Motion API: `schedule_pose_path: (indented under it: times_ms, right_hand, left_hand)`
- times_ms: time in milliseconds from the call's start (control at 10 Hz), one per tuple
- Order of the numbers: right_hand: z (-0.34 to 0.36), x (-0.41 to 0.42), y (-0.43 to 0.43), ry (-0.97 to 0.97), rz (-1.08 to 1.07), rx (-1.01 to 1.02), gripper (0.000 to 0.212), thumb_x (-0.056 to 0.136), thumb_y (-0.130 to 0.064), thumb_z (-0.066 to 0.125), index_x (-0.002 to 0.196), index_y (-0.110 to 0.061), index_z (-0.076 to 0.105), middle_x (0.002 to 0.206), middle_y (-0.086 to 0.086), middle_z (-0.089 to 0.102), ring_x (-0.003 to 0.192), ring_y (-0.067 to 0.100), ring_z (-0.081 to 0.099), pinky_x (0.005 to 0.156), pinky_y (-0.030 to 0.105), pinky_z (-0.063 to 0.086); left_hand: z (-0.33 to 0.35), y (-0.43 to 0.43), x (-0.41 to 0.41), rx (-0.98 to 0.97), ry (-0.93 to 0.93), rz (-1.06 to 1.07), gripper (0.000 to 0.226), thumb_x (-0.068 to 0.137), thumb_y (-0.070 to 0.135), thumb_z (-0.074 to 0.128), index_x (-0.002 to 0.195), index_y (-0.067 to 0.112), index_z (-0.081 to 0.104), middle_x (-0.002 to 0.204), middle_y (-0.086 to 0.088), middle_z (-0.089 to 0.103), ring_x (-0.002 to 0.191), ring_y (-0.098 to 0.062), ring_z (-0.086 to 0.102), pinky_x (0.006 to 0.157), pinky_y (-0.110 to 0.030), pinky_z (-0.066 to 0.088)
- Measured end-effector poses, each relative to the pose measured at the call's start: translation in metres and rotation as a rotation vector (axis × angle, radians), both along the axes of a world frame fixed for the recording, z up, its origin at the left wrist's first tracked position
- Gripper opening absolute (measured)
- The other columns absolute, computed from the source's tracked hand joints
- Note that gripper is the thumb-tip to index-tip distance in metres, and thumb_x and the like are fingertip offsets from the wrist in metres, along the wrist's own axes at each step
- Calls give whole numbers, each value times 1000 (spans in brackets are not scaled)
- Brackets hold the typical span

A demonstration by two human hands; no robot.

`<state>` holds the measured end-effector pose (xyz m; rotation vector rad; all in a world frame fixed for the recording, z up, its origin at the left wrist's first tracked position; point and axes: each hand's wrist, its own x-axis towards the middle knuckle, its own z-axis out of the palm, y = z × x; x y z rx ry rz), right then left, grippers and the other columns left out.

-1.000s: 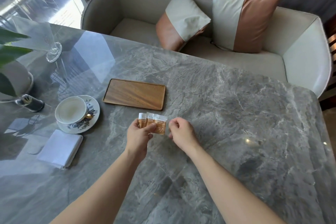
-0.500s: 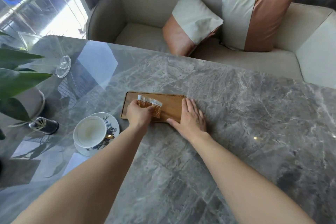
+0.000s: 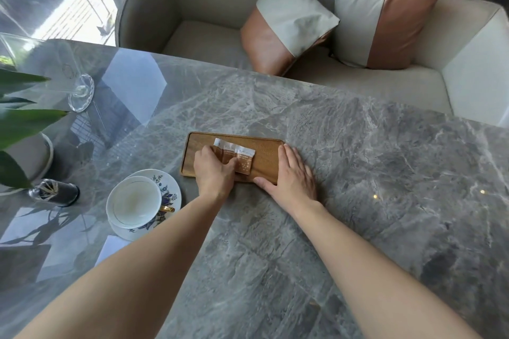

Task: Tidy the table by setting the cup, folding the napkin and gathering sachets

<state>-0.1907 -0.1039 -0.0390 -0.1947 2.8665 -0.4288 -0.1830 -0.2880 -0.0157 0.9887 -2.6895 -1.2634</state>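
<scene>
A small fan of brown-and-white sachets (image 3: 239, 157) lies over the wooden tray (image 3: 265, 146) in the middle of the grey marble table. My left hand (image 3: 213, 170) pinches their left ends against the tray. My right hand (image 3: 292, 173) lies flat with fingers together on the tray's right end, thumb along its near edge. A white cup (image 3: 135, 201) stands on a blue-flowered saucer (image 3: 170, 187) to the left of the tray. A corner of the white napkin (image 3: 111, 249) shows beside my left forearm, the rest hidden under it.
A potted plant (image 3: 24, 129) and a small dark bottle (image 3: 56, 192) stand at the left edge. A clear glass stand (image 3: 80, 91) sits at the far left. Beyond the table is a beige sofa (image 3: 206, 16) with two cushions.
My left hand carried the sachets from the bare table onto the tray. My right hand let go of them and came to rest flat on the tray's right end.
</scene>
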Motion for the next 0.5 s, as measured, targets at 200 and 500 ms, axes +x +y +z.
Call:
schedule_pose_path:
  times_ms: [200, 500]
  right_hand:
    - [2, 7, -5, -10, -48, 24, 111, 78, -85, 40, 158, -19, 5, 168, -2, 7, 154, 16, 2, 121, 41, 13]
    - [16, 30, -6, -2, -118, 25, 106, 79, -86, 29, 158, -17, 11, 167, 1, 13, 153, 18, 9, 120, 43, 16]
  left_hand:
    - [5, -4, 11, -43, 6, -8, 77, 82, 39, 78, 141, 1, 46, 134, -19, 50, 130, -33, 44, 114, -41, 35]
    - [21, -17, 39, -109, 14, -112, 84, 89, 43, 69, 152, 5, 29, 151, -20, 36, 143, -35, 31, 119, -46, 27]
